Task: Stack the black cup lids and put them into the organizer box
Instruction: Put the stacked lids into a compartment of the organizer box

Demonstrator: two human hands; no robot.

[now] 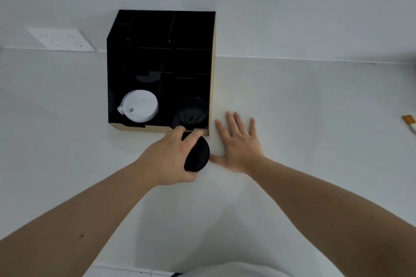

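A black organizer box point(126, 56) with several compartments stands on the white counter against the wall. Its front right compartment holds black cup lids point(191, 110). The front left compartment holds white lids point(140, 105). My left hand point(166, 159) grips a stack of black lids point(198, 155), tilted on edge, just in front of the box's front right corner. I cannot tell how many lids are in the stack. My right hand point(240, 144) lies flat on the counter, fingers spread, right of the box, with its thumb near the held stack.
A white wall socket plate point(60, 39) sits left of the box. A small orange and white object point(410, 122) lies at the right edge of the counter. The counter's front edge runs along the bottom of the view.
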